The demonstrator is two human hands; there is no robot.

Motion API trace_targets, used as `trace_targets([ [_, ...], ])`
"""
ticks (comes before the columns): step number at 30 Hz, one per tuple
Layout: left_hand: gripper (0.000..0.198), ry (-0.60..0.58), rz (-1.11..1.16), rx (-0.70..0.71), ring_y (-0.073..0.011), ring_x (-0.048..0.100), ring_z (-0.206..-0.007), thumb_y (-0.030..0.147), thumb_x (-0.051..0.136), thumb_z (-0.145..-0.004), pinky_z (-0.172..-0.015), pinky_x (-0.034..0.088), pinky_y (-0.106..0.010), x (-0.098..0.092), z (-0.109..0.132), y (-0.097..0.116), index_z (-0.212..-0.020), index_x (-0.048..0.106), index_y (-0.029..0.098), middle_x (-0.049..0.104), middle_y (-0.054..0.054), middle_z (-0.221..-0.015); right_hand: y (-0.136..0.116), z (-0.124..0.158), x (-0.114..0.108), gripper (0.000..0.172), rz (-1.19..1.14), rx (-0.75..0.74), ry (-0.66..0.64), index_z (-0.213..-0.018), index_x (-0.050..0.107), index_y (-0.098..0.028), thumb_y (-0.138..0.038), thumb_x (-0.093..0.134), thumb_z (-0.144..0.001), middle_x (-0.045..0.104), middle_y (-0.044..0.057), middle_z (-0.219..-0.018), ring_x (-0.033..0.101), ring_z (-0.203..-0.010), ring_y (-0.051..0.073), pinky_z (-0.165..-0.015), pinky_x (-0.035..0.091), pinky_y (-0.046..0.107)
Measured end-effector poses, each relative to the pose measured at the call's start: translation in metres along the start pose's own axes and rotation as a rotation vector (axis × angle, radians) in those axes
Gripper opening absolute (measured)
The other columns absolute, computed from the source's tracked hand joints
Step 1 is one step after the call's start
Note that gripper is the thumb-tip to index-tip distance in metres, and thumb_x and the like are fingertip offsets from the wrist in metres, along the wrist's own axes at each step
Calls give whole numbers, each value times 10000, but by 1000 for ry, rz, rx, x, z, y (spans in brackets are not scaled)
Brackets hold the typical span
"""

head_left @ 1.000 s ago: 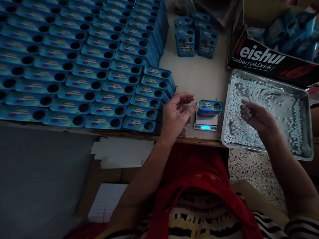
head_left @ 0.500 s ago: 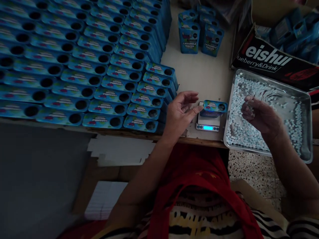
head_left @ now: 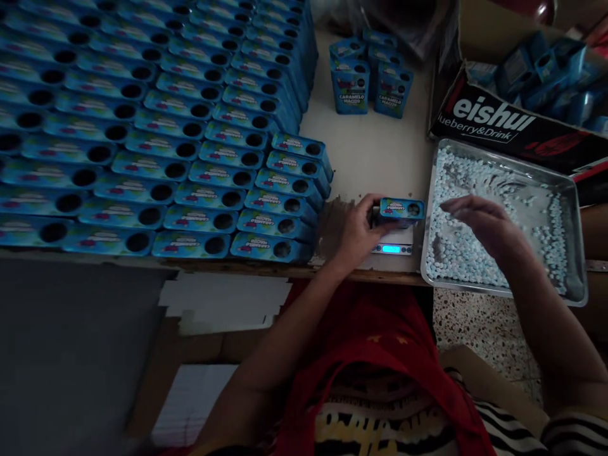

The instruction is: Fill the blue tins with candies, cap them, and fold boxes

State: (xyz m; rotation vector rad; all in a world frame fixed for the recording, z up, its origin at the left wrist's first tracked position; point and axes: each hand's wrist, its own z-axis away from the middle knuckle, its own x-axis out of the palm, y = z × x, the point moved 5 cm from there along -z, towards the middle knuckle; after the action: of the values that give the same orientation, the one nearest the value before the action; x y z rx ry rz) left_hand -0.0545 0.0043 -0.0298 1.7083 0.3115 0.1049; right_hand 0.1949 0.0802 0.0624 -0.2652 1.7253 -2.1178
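**A:** While the left hand (head_left: 357,229) rests at the near edge of the desk (head_left: 380,158), what does it have hold of?

**B:** Its grip is clamped on the left end of a blue candy box (head_left: 403,211), thumb and fingers closed round it. The box lies flat on a small pocket scale (head_left: 398,240), and the scale's display glows blue at the front.

**A:** And the right hand (head_left: 479,223)?

**B:** It hovers palm down over a metal tray (head_left: 576,215) just right of the scale. The grip is apart, with the fingers stretched out towards the box. The hand is a little blurred, so I cannot tell whether it touches what lies under it.

**A:** What is in the tray?

**B:** Small pale candies (head_left: 456,253), thick along the left side and thinner on the right, with bare metal showing between.

**A:** Anything else about?

**B:** The left half of the desk is covered by close rows of lying boxes (head_left: 190,158) of the same blue, each with a round dark hole at one end. The nearest row ends just beside the left hand. At the back stand a few upright boxes (head_left: 351,92) marked "CARAMELO MACIZO". Behind the tray a dark carton (head_left: 494,120), lettered "Blueberry&Drink", holds more blue boxes (head_left: 546,69) in a loose heap
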Motion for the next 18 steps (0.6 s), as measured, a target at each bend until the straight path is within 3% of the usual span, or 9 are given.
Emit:
trace_targets([
  [3,368,-68,-129,71,-223,724,-998,331,883,-830,-936,592,-347,8,-12,13,-1137,695,255,771,-25,-1064,18,4,-7,209,21,-67,132,-863,781,-288,-297,945,-734,758,25,-1199,653,-1233,265,-988,565,432],
  [7,286,-198,-413,389,-273,671,-1135,153,735,-904,-1076,519,-430,29,-29,68,-1162,745,276,769,-49,-1164,55,-4,2,298,-406,50,232,-933,768,-238,-535,769,-913,788,66,-1012,727,-989,219,-920,607,401],
  [11,313,-306,-571,659,-278,629,-1237,115,593,-985,-1207,399,-498,65,-35,117,-1187,764,283,767,-56,-1238,68,-11,16,327,-813,176,186,-1009,700,-223,-521,573,-1055,771,39,-922,733,-881,188,-829,642,356],
  [14,300,-362,-591,700,-264,642,-1213,114,588,-989,-1197,415,-487,85,-37,120,-1171,768,272,776,-55,-1224,71,-7,17,344,-1011,248,202,-1052,668,-209,-434,419,-1124,763,44,-919,732,-856,188,-813,661,361],
  [18,290,-327,-492,578,-253,683,-1137,112,658,-941,-1078,518,-440,91,-41,97,-1171,767,251,789,-55,-1180,81,6,11,249,-1137,312,274,-1056,654,-209,-359,462,-1105,755,65,-938,726,-867,201,-840,677,371],
])
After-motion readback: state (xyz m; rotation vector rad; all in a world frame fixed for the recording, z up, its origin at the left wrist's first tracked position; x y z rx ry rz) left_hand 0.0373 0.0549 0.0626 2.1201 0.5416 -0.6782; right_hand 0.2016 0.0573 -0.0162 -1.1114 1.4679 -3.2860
